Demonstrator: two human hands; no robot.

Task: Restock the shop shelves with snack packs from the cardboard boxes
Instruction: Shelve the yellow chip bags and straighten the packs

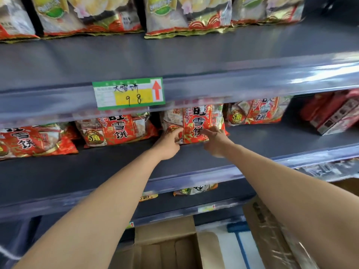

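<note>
A red and clear snack pack point(196, 121) stands upright at the back of the grey middle shelf point(116, 167). My left hand point(170, 142) touches its lower left corner with thumb and fingers. At the pack's lower right edge, my right hand point(214, 141) has its fingers curled against the wrapper. Both arms reach far into the shelf. More packs of the same kind point(114, 131) lie to the left and another point(256, 113) to the right. An open cardboard box point(167, 247) sits on the floor below.
The upper shelf holds bigger snack bags point(93, 16) and carries a green price tag point(129, 93) on its front rail. Red boxes point(334, 113) stand at the far right of the middle shelf. A second cardboard box point(272, 230) leans at the lower right.
</note>
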